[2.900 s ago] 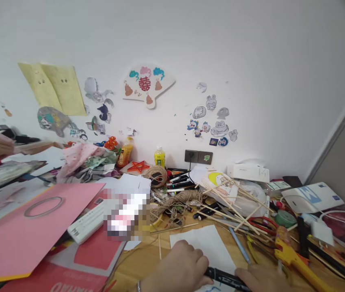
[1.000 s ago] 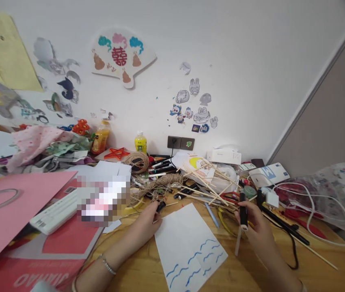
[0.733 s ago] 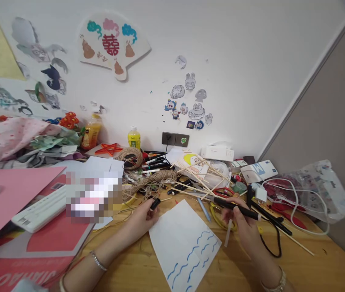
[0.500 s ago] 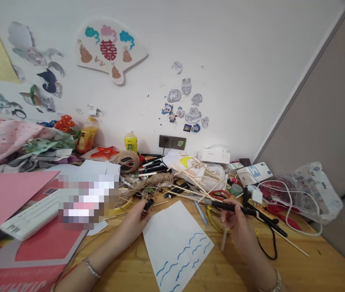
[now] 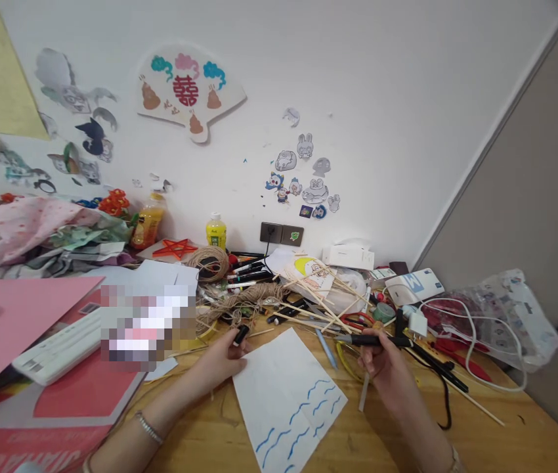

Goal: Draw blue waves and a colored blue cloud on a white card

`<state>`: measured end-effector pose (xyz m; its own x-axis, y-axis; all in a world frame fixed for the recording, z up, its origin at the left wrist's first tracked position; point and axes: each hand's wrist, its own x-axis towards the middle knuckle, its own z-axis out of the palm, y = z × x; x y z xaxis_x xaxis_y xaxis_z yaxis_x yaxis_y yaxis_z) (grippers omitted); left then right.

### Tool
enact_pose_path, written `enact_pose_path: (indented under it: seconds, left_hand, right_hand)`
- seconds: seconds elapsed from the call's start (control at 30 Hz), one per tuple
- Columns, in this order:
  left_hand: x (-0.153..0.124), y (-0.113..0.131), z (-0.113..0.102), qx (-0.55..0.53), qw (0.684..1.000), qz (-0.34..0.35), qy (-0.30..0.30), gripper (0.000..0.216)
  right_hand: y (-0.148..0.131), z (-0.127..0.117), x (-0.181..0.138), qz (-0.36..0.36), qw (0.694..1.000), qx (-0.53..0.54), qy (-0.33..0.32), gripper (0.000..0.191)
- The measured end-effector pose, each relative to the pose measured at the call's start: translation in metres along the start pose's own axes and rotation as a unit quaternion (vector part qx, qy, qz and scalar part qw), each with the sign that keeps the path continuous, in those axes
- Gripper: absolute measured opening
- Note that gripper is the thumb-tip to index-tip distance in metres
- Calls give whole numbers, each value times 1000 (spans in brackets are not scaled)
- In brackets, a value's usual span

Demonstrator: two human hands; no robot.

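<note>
A white sheet of paper (image 5: 279, 381) with blue wavy lines across its lower part lies slanted on the table. My left hand (image 5: 222, 361) is at its upper left edge, thumb near the paper, closed around a small black marker cap (image 5: 241, 335). To the right of the sheet, my right hand (image 5: 382, 361) grips a black marker (image 5: 370, 340) between thumb and fingers, its grey tip end pointing left. Below that hand a thin pale strip (image 5: 364, 393) shows; whether the hand touches it I cannot tell.
Thin wooden sticks (image 5: 331, 289), twine (image 5: 210, 263), markers (image 5: 249, 276) and red-handled scissors (image 5: 359, 320) clutter the table's back. A blue pen (image 5: 327, 349) lies above the paper. White cable (image 5: 471, 328) and a plastic bag (image 5: 520, 322) are right; pink card (image 5: 23, 315) is left.
My right hand has turned the marker a little, and its tip end sits slightly lower and further left. The left hand stays by the paper with the cap. The whole view has shifted slightly.
</note>
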<state>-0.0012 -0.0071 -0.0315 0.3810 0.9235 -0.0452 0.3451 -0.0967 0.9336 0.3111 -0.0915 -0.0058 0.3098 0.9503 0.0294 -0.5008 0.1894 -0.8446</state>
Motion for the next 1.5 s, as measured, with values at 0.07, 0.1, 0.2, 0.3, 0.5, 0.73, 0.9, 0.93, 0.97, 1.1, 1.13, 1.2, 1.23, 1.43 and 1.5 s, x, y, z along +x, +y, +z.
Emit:
enact_pose_path:
  seconds: [0.07,0.1,0.2,0.3,0.5,0.73,0.9,0.93,0.97,1.1,1.13,1.2,1.23,1.43,1.5]
  left_hand:
    - [-1,1,2,2,1000,-10,-20,32]
    - [-1,1,2,4,999,-14,-31,31]
    - [-3,3,5,16,998,-15,-57,28]
    - [-4,2,8,32,998,-7,-59,27]
    - [-3,0,9,89,995,12,-34,22]
    - [-17,16,9,131,990,41,-26,17]
    - [-17,15,11,159,986,43,8,22]
    - [-16,13,12,166,985,42,9,22]
    - [-15,10,12,173,984,41,8,22]
    - [-12,4,13,186,981,49,8,21]
    - [-12,3,13,183,981,58,9,22]
    - [-11,2,12,175,981,81,12,23]
    - [-11,2,12,172,981,89,16,23]
    - [-10,3,14,175,980,87,27,20]
    - [-11,6,14,181,980,81,28,16]
  right_hand:
    - [0,1,1,19,1000,12,1,33]
    - [0,1,1,27,1000,17,0,33]
    - [-2,2,0,38,999,21,-14,30]
    - [-5,1,-2,34,999,16,-34,27]
    - [-7,1,-5,32,998,19,-50,27]
    - [2,0,-8,-71,990,-99,-68,17]
    - [4,1,-15,-248,898,-349,-105,12]
    - [3,3,-17,-283,867,-389,-128,14]
    - [2,6,-19,-313,839,-420,-149,16]
    - [2,19,-25,-369,780,-478,-162,19]
    - [3,20,-24,-377,772,-486,-162,17]
    - [5,20,-23,-387,758,-500,-162,14]
    - [7,19,-23,-385,754,-506,-163,13]
    - [11,13,-24,-354,765,-512,-163,19]
    - [12,13,-25,-345,774,-507,-160,22]
